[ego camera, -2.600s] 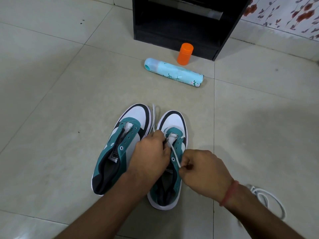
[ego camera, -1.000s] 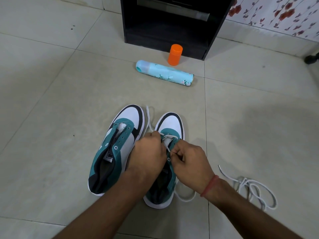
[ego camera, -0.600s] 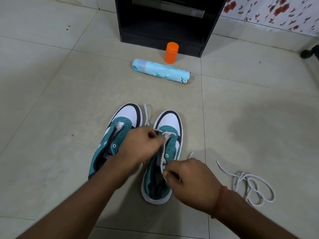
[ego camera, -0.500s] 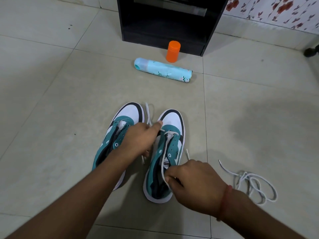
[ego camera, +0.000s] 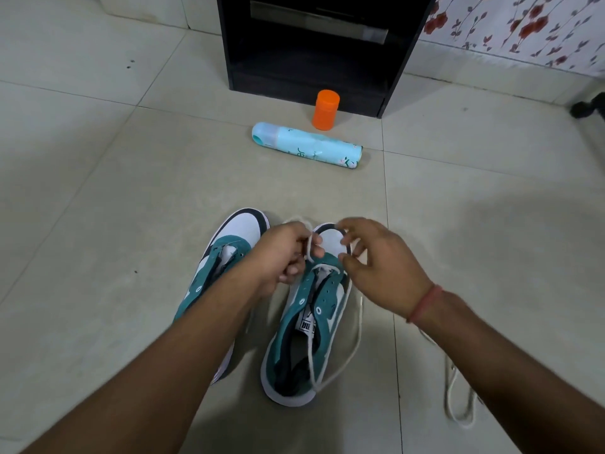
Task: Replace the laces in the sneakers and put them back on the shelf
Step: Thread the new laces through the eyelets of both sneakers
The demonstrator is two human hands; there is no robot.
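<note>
The floor (ego camera: 98,191) is made of big pale tiles, and everything sits on it. Far from me stands a black shelf (ego camera: 320,50) with an open space inside; it is dark in there and I see nothing in it. To the right of it is a wall with red flowers (ego camera: 530,24).

Right in front of the shelf stands a small orange tub (ego camera: 325,109), upright. Just nearer than that, a light blue spray can (ego camera: 307,149) lies on its side.

Close to me are my two green and white sneakers, side by side, toes pointing far. My left arm covers part of the left sneaker (ego camera: 226,253). The right sneaker (ego camera: 311,322) has a white lace (ego camera: 330,368) through its far holes, and a loop of it hangs down the right side.

My left hand (ego camera: 281,253) pinches the lace above the toe, fingers curled round it. My right hand (ego camera: 376,257) is just beside it, fingers loose and spread, holding nothing I can see.

Another white lace (ego camera: 458,398) lies loose on the floor on the near right, partly under my right arm.
</note>
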